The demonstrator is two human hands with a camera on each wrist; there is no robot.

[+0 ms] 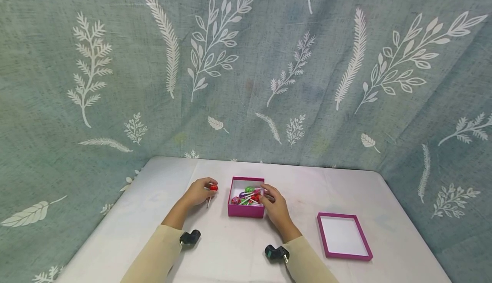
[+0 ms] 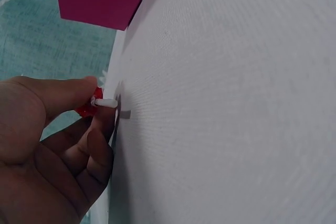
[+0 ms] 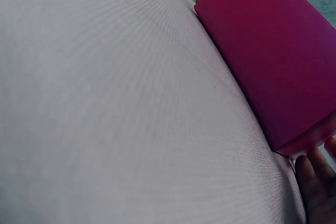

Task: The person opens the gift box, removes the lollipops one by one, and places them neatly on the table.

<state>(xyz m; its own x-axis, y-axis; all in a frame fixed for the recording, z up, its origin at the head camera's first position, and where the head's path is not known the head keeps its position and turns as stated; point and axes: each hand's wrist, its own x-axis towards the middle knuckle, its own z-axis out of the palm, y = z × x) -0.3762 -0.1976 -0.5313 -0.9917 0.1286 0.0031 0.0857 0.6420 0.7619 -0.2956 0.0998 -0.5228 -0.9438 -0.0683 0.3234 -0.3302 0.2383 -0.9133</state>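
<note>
Green-blue cloth [image 1: 246, 61] with white leaf shapes hangs behind and beside a white table [image 1: 230, 253]. Two pale tan sleeves [image 1: 153, 255] reach over it, with a small black camera [image 1: 190, 237] at each wrist. Near the middle stands a pink-purple box [image 1: 246, 211], its top open, with wrapped lollipops [image 1: 250, 189] heaped inside. To the right lies its flat lid [image 1: 344, 236], white side up.

The right hand [image 1: 277, 208] has loosely bent fingers and touches the right side of the box. Left of the box, the left hand [image 1: 199, 191] pinches one red lollipop [image 1: 213, 187], its stick pointing down.

Only the head view shows the heap; both wrist views show the box's outside walls. The left wrist view shows thumb and finger pressed on the red sweet, with the white stick poking out. In the right wrist view, a white stick shows past the box's far corner.
</note>
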